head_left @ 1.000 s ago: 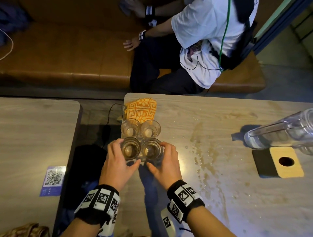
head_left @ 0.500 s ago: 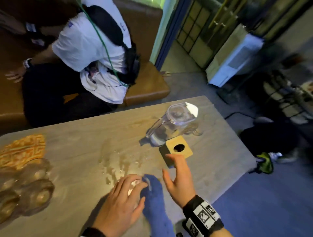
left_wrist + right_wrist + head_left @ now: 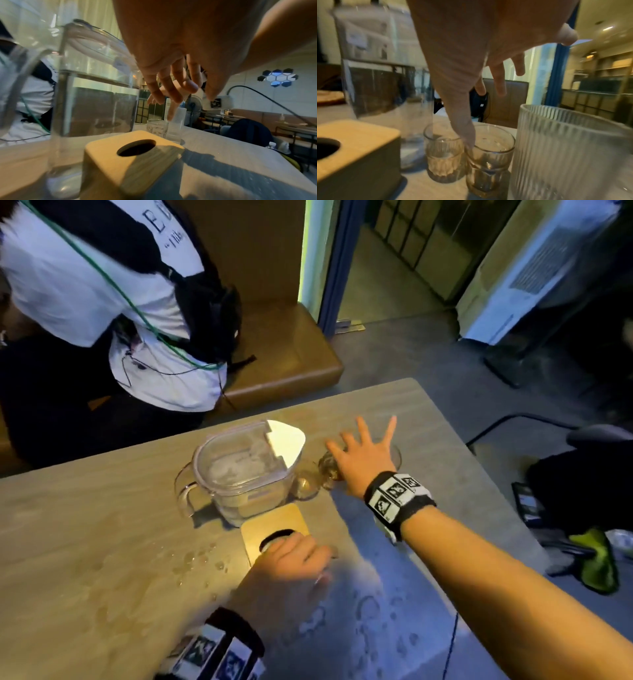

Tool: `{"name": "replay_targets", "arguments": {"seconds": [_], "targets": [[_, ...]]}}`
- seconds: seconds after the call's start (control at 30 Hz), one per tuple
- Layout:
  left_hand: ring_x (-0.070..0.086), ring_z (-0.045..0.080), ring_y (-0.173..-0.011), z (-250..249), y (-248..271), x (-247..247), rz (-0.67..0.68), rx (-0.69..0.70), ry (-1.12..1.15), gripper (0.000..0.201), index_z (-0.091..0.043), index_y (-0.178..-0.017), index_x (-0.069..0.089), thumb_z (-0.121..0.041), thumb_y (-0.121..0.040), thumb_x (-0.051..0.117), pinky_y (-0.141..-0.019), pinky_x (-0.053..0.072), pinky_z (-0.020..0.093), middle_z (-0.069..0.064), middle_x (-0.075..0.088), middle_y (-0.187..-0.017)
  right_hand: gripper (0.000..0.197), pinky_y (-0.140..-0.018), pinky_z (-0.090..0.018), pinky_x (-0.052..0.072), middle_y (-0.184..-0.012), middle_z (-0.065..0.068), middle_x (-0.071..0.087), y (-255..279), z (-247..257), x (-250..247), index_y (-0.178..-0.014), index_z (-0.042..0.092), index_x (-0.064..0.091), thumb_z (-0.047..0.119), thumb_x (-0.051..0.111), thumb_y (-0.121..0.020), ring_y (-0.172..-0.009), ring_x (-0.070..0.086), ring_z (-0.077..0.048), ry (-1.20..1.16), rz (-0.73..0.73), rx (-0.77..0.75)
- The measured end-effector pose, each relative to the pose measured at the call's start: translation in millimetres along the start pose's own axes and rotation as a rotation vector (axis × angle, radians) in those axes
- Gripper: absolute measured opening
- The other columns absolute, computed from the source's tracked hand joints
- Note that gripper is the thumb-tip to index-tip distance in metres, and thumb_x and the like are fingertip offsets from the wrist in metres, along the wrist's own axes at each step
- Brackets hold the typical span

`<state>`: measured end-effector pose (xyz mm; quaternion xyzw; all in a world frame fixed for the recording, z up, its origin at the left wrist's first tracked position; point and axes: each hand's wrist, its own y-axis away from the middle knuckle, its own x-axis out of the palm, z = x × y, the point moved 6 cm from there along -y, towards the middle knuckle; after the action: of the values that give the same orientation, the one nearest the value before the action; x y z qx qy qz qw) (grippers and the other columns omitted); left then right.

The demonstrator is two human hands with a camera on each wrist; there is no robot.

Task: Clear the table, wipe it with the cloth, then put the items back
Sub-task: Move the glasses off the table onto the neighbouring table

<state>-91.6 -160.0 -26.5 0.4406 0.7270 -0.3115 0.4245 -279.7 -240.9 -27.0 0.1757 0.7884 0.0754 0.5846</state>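
Note:
A clear lidded water pitcher (image 3: 245, 474) (image 3: 96, 97) (image 3: 385, 65) stands on the wooden table (image 3: 85, 542). Just in front of it sits a wood-topped box (image 3: 270, 520) (image 3: 130, 155) (image 3: 356, 135) with a round hole. My left hand (image 3: 294, 556) (image 3: 171, 92) hovers over the box's near side, fingers loose and holding nothing. Right of the pitcher stand two small glasses (image 3: 305, 486) (image 3: 443, 152) (image 3: 489, 150) and a taller ribbed glass (image 3: 565, 148) (image 3: 175, 125). My right hand (image 3: 363, 446) (image 3: 484, 117) is spread above them, its thumb tip touching the rim between the two small glasses.
Water drops (image 3: 198, 559) lie on the table left of the box. A seated person (image 3: 102, 285) in a white shirt is on the brown bench (image 3: 291, 357) beyond the far edge. The table's right edge (image 3: 479, 474) is close, with a dark bag (image 3: 582, 491) on the floor past it.
The view has swung right, away from the group of small glasses and the orange cloth. My right hand has reached past the box to the glasses; my left hand has moved onto the box.

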Motion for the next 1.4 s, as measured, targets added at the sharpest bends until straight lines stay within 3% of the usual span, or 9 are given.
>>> {"name": "replay_targets", "arguments": {"seconds": [0.13,0.23,0.47,0.57,0.63,0.73,0.9,1.17,1.4], "targets": [[0.056,0.010,-0.073,-11.8,-27.6,-10.1,0.097,-0.117,-0.009,0.030,-0.029,-0.105,0.064,-0.041,-0.084,0.044,-0.059,0.047,0.024,-0.009,0.059,-0.088,0.056,-0.090,-0.085,-0.013,-0.151,-0.005,0.040,-37.2,8.4,13.4,-0.145,0.039,0.035,0.048,0.053,-0.093,-0.149,0.008,-0.038,0.135,0.165,-0.091],[0.053,0.012,-0.091,-1.7,-51.1,-4.1,0.211,-0.238,-0.050,0.030,-0.029,-0.123,0.056,-0.035,-0.095,0.048,-0.074,0.044,0.025,-0.006,0.056,-0.108,0.052,-0.091,-0.085,-0.011,-0.139,-0.006,0.052,-45.2,6.5,19.9,-0.138,0.036,0.045,0.041,0.062,-0.090,-0.145,0.022,-0.035,0.095,0.187,-0.122],[0.046,0.030,-0.120,31.4,-102.6,23.2,0.305,-0.358,-0.281,0.050,-0.020,-0.136,0.046,-0.033,-0.091,0.063,-0.101,0.039,0.042,0.007,0.046,-0.132,0.069,-0.107,-0.077,-0.003,-0.117,-0.004,0.049,-11.3,-44.1,-37.9,-0.127,0.030,0.042,0.046,0.076,-0.069,-0.120,0.049,-0.028,-0.355,-0.294,0.014],[0.060,0.037,-0.102,51.0,-130.6,37.7,0.279,-0.400,-0.401,0.067,-0.012,-0.120,0.058,-0.021,-0.062,0.089,-0.081,0.054,0.046,0.014,0.058,-0.114,0.072,-0.112,-0.065,0.021,-0.120,-0.002,0.040,13.3,-70.2,-46.2,-0.130,0.031,0.038,0.037,0.077,-0.070,-0.115,0.050,-0.029,-0.690,-0.419,0.066],[0.049,0.048,-0.123,64.4,-143.1,46.9,0.284,-0.524,-0.431,0.069,-0.008,-0.138,0.046,-0.018,-0.078,0.078,-0.096,0.050,0.053,0.024,0.049,-0.135,0.069,-0.093,-0.051,0.048,-0.119,0.000,0.036,29.9,-80.5,-42.2,-0.127,0.032,0.040,0.032,0.078,-0.070,-0.108,0.051,-0.029,-0.878,-0.476,0.062],[0.023,0.054,-0.143,75.4,-148.6,59.7,0.416,-0.673,-0.540,0.064,-0.006,-0.156,0.013,-0.016,-0.101,0.046,-0.117,0.025,0.061,0.029,0.011,-0.162,0.069,-0.081,-0.043,0.054,-0.118,0.001,0.037,51.6,-90.4,-20.5,-0.126,0.029,0.045,0.025,0.081,-0.068,-0.103,0.054,-0.022,-0.999,-0.558,0.061],[0.048,0.042,-0.119,63.0,-153.5,57.0,0.459,-0.612,-0.519,0.058,-0.008,-0.139,0.035,-0.016,-0.091,0.066,-0.088,0.050,0.042,0.018,0.038,-0.135,0.071,-0.081,-0.031,0.055,-0.118,-0.006,0.042,76.8,-98.3,10.8,-0.127,0.015,0.054,0.013,0.084,-0.063,-0.099,0.055,-0.018,-1.023,-0.679,0.081],[0.044,0.019,-0.106,-6.6,-101.7,-23.2,0.121,-0.364,-0.005,0.073,-0.024,-0.133,0.040,-0.057,-0.076,0.073,-0.084,0.047,0.033,-0.001,0.036,-0.116,0.075,-0.085,-0.002,0.039,-0.120,0.001,0.038,110.1,-90.9,-1.2,-0.130,0.020,0.051,0.016,0.087,-0.064,-0.100,0.054,-0.008,-1.169,-0.711,0.198],[0.048,0.010,-0.103,-3.8,13.6,-94.3,-0.202,-0.232,0.179,0.065,-0.025,-0.125,0.052,-0.055,-0.071,0.074,-0.083,0.046,0.024,-0.008,0.040,-0.114,0.075,-0.089,-0.019,0.050,-0.118,-0.002,0.040,153.6,-17.8,-56.1,-0.128,0.017,0.054,0.013,0.088,-0.062,-0.103,0.053,-0.014,-1.093,-0.837,0.144]]}}
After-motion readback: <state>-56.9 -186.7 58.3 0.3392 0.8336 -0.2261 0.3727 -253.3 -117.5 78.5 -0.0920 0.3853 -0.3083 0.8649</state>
